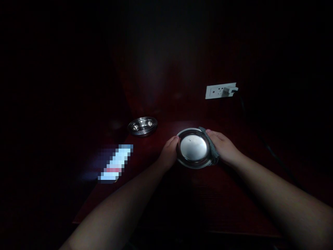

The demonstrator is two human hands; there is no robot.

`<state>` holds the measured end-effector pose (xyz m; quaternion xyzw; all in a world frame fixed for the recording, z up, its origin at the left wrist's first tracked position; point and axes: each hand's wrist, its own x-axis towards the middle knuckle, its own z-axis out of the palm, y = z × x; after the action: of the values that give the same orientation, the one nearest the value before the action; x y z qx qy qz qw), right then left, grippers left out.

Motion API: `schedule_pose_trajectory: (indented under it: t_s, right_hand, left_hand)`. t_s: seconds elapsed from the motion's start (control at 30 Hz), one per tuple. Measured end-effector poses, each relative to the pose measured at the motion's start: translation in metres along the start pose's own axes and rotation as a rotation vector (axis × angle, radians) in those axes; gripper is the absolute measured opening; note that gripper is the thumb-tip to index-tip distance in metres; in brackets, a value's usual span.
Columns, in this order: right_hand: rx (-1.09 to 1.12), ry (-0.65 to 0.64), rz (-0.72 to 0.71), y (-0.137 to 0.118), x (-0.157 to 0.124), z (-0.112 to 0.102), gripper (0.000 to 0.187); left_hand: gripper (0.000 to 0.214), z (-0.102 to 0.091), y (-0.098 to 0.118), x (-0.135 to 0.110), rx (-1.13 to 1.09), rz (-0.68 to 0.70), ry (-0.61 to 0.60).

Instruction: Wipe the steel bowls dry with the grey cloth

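Between my two hands is a round, shallow metal dish [194, 147], its shiny flat bottom facing me. My left hand [169, 151] is closed on the dish's left rim, thumb at the upper edge. On the opposite side my right hand [223, 146] presses a dark grey-green cloth [212, 150] around the right rim. The fingers behind the dish and cloth are hidden. Farther back on the left, a small stack of similar shiny metal dishes [143, 126] rests on the dark red table [166, 194].
A bright, pixelated screen-like shape [117, 165] lies left of my left forearm. On the back wall, a white socket plate [214, 91] holds a plug [230, 90] whose dark cable [272, 152] runs down the right side. The surroundings are very dark.
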<state>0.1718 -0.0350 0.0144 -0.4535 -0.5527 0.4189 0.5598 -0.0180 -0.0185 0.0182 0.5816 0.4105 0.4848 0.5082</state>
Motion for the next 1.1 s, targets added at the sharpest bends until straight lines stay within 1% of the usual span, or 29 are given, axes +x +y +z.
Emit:
schedule_pose_trajectory:
  t_s: [0.23, 0.37, 0.53, 0.67, 0.83, 1.0, 1.1]
  right_hand:
    - [-0.003, -0.061, 0.046, -0.003, -0.002, 0.001, 0.05]
    - [-0.038, -0.095, 0.063, -0.003, -0.003, 0.002, 0.05]
    - [-0.029, -0.143, 0.063, -0.008, -0.005, 0.004, 0.049]
    - [-0.03, -0.123, 0.052, -0.012, -0.006, 0.006, 0.05]
    - [-0.032, -0.087, 0.01, -0.011, -0.006, 0.006, 0.047]
    - [-0.053, -0.071, -0.005, -0.013, -0.007, 0.008, 0.046]
    - [-0.078, -0.065, -0.008, -0.013, -0.007, 0.008, 0.047]
  left_hand:
    - [0.028, -0.001, 0.003, -0.001, 0.061, 0.016, -0.045]
    - [0.027, -0.001, 0.001, 0.0, 0.023, -0.007, -0.105]
    - [0.027, 0.0, -0.004, 0.0, -0.035, -0.014, -0.177]
    - [0.03, -0.001, -0.005, -0.003, -0.1, -0.009, -0.22]
    - [0.034, -0.003, -0.005, -0.007, -0.053, 0.056, -0.206]
    - [0.049, -0.004, -0.009, -0.008, -0.076, 0.05, -0.293]
    - [0.053, -0.005, -0.009, -0.007, -0.084, 0.036, -0.319]
